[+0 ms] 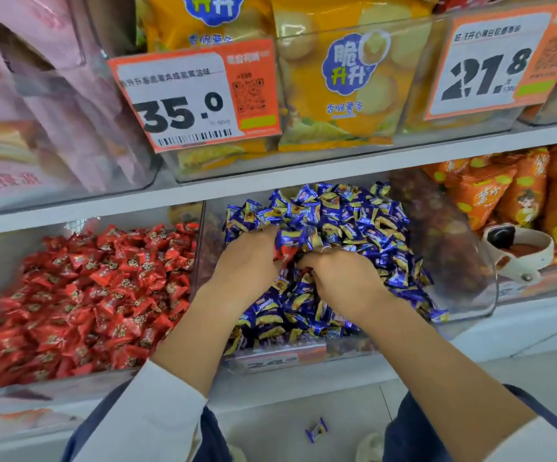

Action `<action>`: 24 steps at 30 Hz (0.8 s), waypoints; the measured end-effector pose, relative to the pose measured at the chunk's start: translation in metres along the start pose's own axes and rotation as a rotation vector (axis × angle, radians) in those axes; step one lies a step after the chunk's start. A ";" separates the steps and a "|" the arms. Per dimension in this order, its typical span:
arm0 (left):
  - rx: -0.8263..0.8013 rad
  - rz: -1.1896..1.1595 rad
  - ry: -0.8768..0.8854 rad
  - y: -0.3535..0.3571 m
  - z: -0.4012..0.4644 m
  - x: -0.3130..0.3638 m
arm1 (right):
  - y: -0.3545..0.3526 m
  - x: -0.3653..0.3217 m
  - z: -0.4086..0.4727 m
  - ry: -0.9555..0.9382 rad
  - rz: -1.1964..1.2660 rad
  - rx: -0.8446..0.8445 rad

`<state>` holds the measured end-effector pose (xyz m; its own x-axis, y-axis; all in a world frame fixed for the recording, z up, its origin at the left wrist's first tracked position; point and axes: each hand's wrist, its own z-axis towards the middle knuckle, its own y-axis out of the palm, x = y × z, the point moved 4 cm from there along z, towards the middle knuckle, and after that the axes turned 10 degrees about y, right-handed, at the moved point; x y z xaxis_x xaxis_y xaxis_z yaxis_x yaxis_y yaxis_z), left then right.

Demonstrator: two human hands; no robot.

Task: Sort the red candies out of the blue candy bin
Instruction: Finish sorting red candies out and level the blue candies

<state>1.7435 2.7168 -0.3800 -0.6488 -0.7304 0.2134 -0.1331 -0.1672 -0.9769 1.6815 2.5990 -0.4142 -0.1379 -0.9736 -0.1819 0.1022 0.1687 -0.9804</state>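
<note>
Amid the blue candies [337,221], the left hand [247,261] is pinching a red candy [285,252]. At 3 o'clock of it, the right hand [340,278] is digging, fingers curled; its grasp cannot be told.

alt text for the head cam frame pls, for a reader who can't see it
Both hands dig into a clear bin of blue candies; the left hand grips a red candy, and the right hand curls into the pile. A bin of red candies sits to the left.
</note>
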 end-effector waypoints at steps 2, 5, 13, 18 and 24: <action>0.025 -0.032 -0.016 -0.005 -0.002 -0.003 | 0.000 0.009 0.002 0.065 0.011 -0.021; 0.061 -0.073 -0.058 -0.012 -0.006 -0.007 | -0.009 0.023 0.003 0.180 0.095 -0.038; 0.040 -0.164 0.120 0.012 0.001 0.014 | -0.030 0.028 -0.004 0.281 0.142 0.050; 0.068 0.033 0.133 0.022 0.005 0.020 | -0.056 0.044 -0.012 0.481 0.352 0.151; 0.192 -0.288 0.056 -0.004 -0.001 0.014 | -0.067 0.060 -0.019 0.581 0.646 0.175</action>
<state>1.7343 2.7078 -0.3732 -0.6459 -0.5986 0.4738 -0.1771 -0.4863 -0.8557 1.6472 2.5321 -0.3610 -0.4750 -0.4561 -0.7526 0.4760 0.5861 -0.6557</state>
